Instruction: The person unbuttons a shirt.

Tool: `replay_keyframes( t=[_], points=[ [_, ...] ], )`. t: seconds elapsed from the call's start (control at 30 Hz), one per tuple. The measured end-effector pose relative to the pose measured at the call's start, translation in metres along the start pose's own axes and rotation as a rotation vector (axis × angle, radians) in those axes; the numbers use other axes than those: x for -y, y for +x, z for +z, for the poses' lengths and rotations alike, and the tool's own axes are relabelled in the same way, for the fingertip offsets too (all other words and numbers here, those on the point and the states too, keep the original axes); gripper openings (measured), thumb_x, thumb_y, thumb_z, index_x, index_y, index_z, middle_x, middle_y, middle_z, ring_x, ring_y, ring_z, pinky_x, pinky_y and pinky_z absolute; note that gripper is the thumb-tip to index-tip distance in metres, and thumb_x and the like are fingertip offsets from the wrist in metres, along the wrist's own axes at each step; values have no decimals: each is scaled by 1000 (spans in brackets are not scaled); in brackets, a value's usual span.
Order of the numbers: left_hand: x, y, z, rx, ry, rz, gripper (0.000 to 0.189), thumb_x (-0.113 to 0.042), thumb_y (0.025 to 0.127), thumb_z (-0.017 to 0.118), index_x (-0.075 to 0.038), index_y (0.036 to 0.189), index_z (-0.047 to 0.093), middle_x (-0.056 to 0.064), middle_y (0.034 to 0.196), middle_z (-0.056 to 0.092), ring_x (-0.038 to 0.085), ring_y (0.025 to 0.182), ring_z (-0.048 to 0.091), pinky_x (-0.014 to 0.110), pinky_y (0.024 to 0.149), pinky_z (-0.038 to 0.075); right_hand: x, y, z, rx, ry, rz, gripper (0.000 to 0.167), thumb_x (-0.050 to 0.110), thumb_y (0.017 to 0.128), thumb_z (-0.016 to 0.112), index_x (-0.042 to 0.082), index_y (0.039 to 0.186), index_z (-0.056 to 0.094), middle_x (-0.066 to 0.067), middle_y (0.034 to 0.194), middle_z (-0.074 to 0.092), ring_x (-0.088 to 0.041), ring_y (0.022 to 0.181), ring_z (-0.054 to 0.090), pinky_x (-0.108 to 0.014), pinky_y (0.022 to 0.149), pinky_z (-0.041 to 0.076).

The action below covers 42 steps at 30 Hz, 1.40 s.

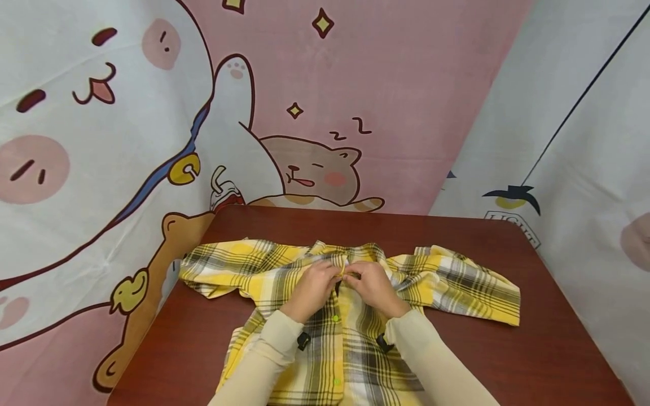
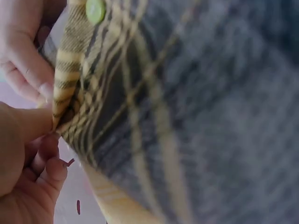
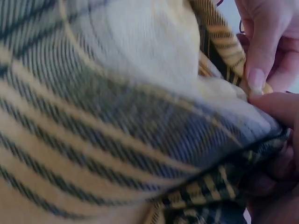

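A yellow, grey and white plaid shirt [image 1: 315, 338] lies front up, collar toward the far edge, its sleeves spread to both sides. My left hand [image 1: 316, 287] pinches the edge of the front placket just below the collar. Right beside it, my right hand [image 1: 373, 286] pinches the other front edge, and the fingertips of both hands meet there. In the left wrist view the placket is lifted and folded at the fingers, with a light green button [image 2: 95, 11] above them. Another green button [image 1: 336, 318] shows lower on the placket. Whatever lies between the fingertips is mostly hidden.
A reddish-brown table [image 1: 508, 361] carries the shirt. Behind and beside it hangs a cloth backdrop [image 1: 406, 84] with cartoon animals. Black wrist devices [image 1: 303, 340] sit under both cream sleeves, over the shirt.
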<state>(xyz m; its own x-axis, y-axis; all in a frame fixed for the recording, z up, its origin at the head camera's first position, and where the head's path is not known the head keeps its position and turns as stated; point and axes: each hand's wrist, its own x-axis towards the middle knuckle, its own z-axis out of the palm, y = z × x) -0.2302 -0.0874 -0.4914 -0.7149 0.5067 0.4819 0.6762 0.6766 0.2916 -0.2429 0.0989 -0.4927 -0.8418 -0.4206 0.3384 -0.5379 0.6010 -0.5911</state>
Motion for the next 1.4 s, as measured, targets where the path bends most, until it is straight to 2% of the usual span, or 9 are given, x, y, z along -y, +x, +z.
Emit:
replay_keyframes(
  t=[0.1, 0.23, 0.4, 0.67, 0.8, 0.93, 1.13, 1.3, 1.4],
  points=[
    [4, 1, -4, 37, -70, -11, 9, -11, 93, 67, -12, 99, 72, -2, 90, 64, 13, 83, 59, 26, 75, 50, -2, 1, -4, 39, -48, -72, 8, 12, 86, 75, 17, 93, 77, 6, 91, 68, -7, 74, 62, -25, 64, 50],
    [9, 2, -8, 89, -204, -86, 11, -15, 95, 64, -15, 99, 74, -5, 92, 66, 7, 81, 58, 23, 73, 50, -7, 1, -5, 66, -27, -125, 12, 13, 85, 75, 19, 95, 77, 10, 88, 66, -3, 70, 56, -23, 60, 48],
    [11, 0, -7, 95, -329, -159, 12, -16, 96, 62, -16, 99, 74, -5, 93, 66, 6, 78, 57, 24, 69, 49, -11, -2, -3, 43, 61, -118, 12, 14, 86, 74, 18, 98, 77, 10, 89, 65, -2, 68, 53, -24, 58, 47],
    [15, -2, -3, 73, -539, -295, 13, -15, 99, 59, -16, 98, 71, -6, 92, 62, 10, 69, 52, 29, 65, 47, -14, -4, 0, -22, 165, -55, 11, 15, 86, 75, 18, 96, 78, 12, 88, 63, -4, 70, 55, -26, 59, 48],
    [18, -2, -4, 20, -586, -359, 13, -13, 100, 56, -11, 97, 68, -3, 83, 59, 14, 63, 47, 31, 62, 44, -16, -5, -2, -69, 172, -10, 10, 16, 86, 75, 17, 96, 78, 12, 90, 64, -6, 72, 56, -27, 60, 48],
    [21, -2, -6, -83, -548, -410, 11, -14, 100, 57, -10, 97, 68, -1, 80, 57, 14, 65, 49, 32, 62, 43, -21, -5, -8, -138, 183, 37, 12, 19, 88, 74, 14, 99, 77, 9, 92, 64, -8, 67, 53, -28, 56, 46],
    [32, -3, -15, -231, -520, -501, 11, -16, 98, 61, -9, 97, 69, 1, 82, 62, 15, 67, 52, 32, 60, 44, -34, -5, -22, -254, 210, 96, 13, 19, 90, 72, 10, 99, 74, 5, 83, 60, -13, 59, 49, -28, 51, 43],
    [41, -4, -23, -296, -530, -612, 11, -17, 97, 62, -9, 97, 70, 2, 82, 63, 17, 71, 54, 34, 63, 45, -44, -9, -29, -323, 191, 142, 12, 20, 90, 72, 10, 96, 73, 4, 83, 61, -14, 61, 50, -27, 52, 42],
    [45, -8, -23, -306, -511, -682, 12, -14, 96, 63, -5, 98, 70, 6, 84, 64, 19, 71, 55, 36, 65, 46, -48, -13, -30, -309, 171, 200, 8, 19, 90, 73, 11, 92, 73, 2, 82, 63, -16, 64, 52, -29, 55, 44]
  ],
)
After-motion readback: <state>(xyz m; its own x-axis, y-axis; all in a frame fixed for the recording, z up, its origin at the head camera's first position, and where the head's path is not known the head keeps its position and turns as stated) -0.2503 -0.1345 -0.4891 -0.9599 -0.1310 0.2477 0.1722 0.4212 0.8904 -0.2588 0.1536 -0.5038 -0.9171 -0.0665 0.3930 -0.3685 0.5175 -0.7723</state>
